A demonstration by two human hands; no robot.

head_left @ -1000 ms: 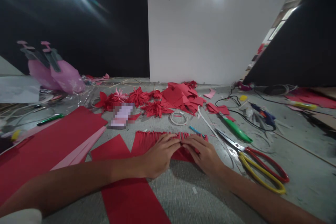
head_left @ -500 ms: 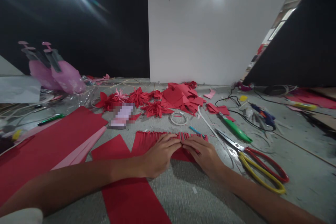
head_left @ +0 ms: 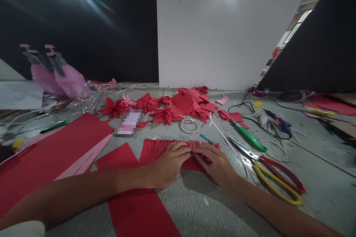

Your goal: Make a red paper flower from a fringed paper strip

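Note:
A strip of red paper (head_left: 151, 152), its far edge cut into thin fringe, lies flat on the grey surface in front of me. Over its middle is my left hand (head_left: 168, 164), fingers bent and pressed together on the fringe. My right hand (head_left: 215, 161) meets it from the other side, thumb and fingertips closed on the fringe. The fingertips of both hands nearly touch, and what lies right between them is hidden. Under my left forearm lie plain red sheets (head_left: 141, 211). Just beyond the strip's right end is a thin blue stick-like tool (head_left: 208, 139).
Scissors (head_left: 252, 155) with red and yellow handles and a green-handled cutter (head_left: 251, 139) lie to the right, near a glue gun (head_left: 280, 123). Beyond the strip are a tape roll (head_left: 181, 126), red fringed flowers (head_left: 165, 114) and red cutouts (head_left: 189, 102). Large red paper (head_left: 55, 155) lies left.
Almost nothing differs. Both hands stay on the fringe, with only a slight shift of the right fingers.

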